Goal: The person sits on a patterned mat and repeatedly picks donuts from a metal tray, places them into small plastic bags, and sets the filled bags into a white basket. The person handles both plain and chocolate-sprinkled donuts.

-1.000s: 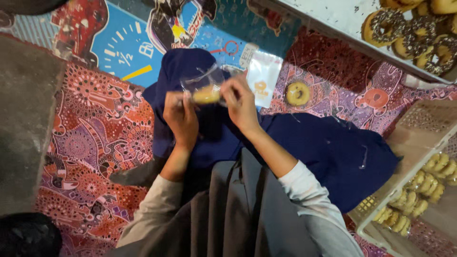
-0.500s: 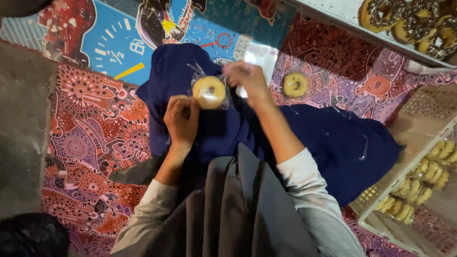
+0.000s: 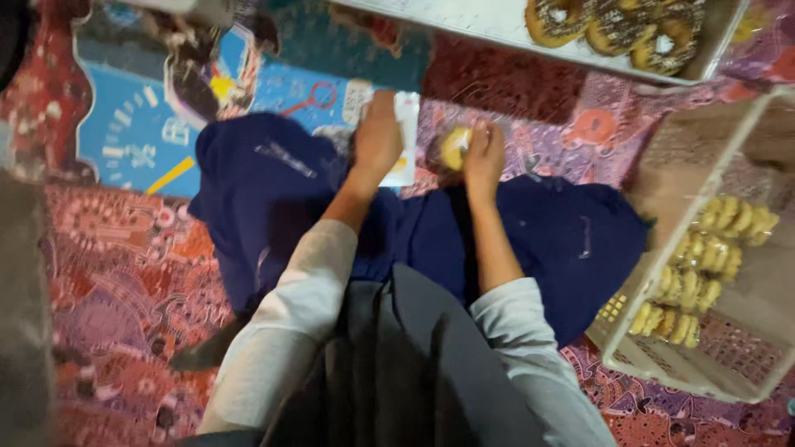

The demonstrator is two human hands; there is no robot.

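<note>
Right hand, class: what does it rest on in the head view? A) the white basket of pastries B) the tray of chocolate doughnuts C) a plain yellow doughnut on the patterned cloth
C: the right hand touches the yellow doughnut, away from the basket and the tray.
</note>
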